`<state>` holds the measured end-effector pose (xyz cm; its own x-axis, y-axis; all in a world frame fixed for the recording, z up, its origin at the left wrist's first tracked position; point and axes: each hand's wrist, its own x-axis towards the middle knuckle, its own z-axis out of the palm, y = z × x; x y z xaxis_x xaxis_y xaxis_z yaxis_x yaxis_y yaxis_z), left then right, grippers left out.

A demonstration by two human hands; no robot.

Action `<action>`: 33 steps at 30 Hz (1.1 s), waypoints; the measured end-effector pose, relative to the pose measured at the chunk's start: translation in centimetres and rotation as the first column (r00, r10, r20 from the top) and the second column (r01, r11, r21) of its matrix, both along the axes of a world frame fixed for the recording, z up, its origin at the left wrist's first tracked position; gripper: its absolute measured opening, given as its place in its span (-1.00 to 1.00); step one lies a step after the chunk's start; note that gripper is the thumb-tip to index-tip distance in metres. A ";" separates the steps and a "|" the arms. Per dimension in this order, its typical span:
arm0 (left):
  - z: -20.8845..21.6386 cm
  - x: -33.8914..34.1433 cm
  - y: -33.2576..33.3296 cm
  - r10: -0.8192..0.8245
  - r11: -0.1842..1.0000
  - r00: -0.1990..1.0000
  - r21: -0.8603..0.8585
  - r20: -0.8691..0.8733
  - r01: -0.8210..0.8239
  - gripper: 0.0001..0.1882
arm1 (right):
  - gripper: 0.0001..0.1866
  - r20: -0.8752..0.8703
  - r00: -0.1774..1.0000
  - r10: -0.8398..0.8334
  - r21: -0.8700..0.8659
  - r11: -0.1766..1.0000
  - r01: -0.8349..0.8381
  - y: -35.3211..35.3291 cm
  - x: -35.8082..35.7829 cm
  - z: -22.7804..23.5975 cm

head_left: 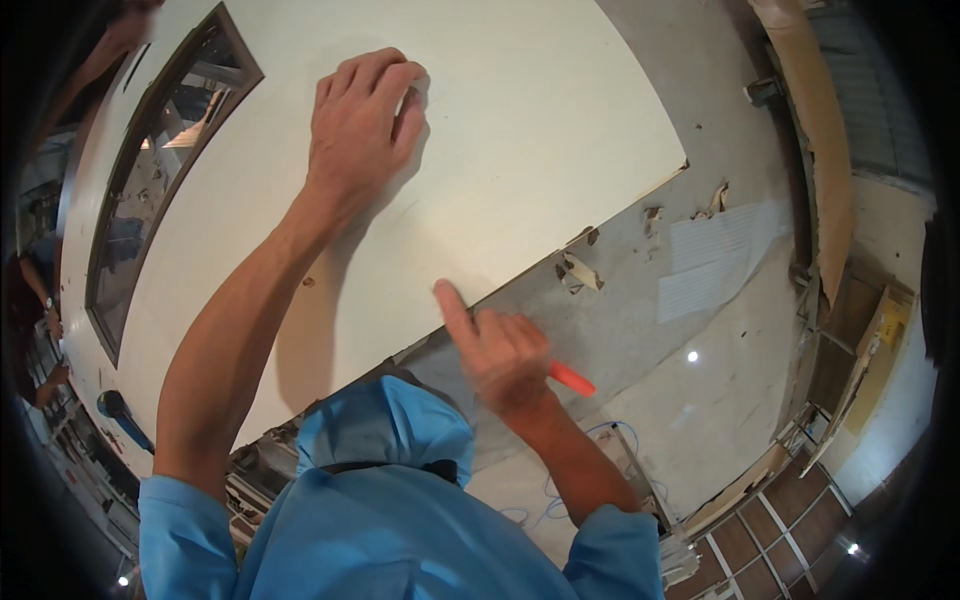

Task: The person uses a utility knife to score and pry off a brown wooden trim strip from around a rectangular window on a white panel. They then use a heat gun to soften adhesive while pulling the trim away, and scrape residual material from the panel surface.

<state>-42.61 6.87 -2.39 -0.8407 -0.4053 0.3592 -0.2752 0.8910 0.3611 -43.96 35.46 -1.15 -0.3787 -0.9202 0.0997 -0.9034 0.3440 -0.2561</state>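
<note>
A large cream-white door panel (520,130) with a dark-framed window opening (170,150) lies before me. My left hand (368,120) rests on its upper middle with the fingers curled, their tips turned down. Whether anything is under them cannot be seen. Lower down, near the panel's close edge, my right hand (500,355) is wrapped round a tool with an orange-red handle (572,377), whose end sticks out behind the fist. The index finger stretches forward and its tip meets the panel's surface. The tool's front end is hidden.
A grey floor (640,240) with torn scraps (580,270) and a pale striped sheet (710,255) lies to the right. A dark tool with a blue handle (122,415) is at the left. Another person's arm (100,50) shows at upper left. Blue tubing (550,495) runs below my right forearm.
</note>
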 end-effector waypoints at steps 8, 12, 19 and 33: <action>1.7 12.4 -0.4 0.005 0.999 0.995 -0.048 0.098 -0.001 -0.66 | -0.28 -0.098 0.937 -0.336 -0.130 0.937 0.323 -0.8 -11.0 -1.1; 0.7 15.8 -0.4 0.085 0.994 0.990 -0.083 0.110 -0.076 -0.69 | -0.33 -0.078 0.971 -0.225 -0.085 0.972 0.219 0.0 -6.9 -2.4; 0.8 15.3 -0.7 0.099 0.994 0.990 -0.050 0.103 -0.094 -0.69 | -0.33 -0.002 0.996 -0.084 -0.096 0.992 0.083 -2.0 4.1 0.1; 0.4 15.7 -0.8 0.086 0.996 0.995 -0.039 0.055 -0.084 -0.71 | -0.29 -0.052 0.994 -0.094 -0.059 0.994 0.091 -3.3 10.2 -1.2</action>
<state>-26.89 6.11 -2.03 -0.8228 -0.4639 0.3282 -0.3697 0.8756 0.3108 -33.80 32.19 -2.30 -0.4543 -0.8738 0.1733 -0.8816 0.4131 -0.2282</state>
